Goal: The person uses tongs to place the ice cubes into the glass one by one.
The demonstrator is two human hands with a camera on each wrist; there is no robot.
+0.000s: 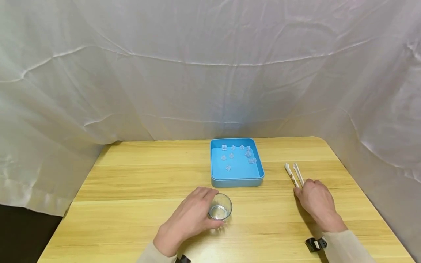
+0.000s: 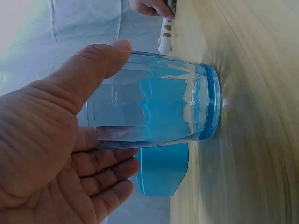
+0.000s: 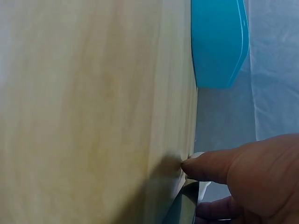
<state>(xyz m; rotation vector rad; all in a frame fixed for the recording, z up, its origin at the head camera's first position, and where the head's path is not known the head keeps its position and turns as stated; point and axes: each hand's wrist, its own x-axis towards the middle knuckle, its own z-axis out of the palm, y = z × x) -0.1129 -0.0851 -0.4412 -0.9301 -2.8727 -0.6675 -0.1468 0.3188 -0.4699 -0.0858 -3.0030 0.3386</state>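
My left hand grips a clear drinking glass from its left side, the thumb on the near side and the fingers on the far side. The glass is upright at the table's near middle, and nothing shows inside it. Toward the right, my right hand pinches a pair of tongs between thumb and fingers. White tips with brown spots on the tongs point away from me, spread apart; the hand hides their rear part in the head view. A metal section of the tongs shows beneath the fingers in the right wrist view.
Beyond the glass stands a shallow blue square tray holding several clear ice-like cubes. All of this is on a wood-grain table. A pale cloth curtain hangs behind the table and along its sides.
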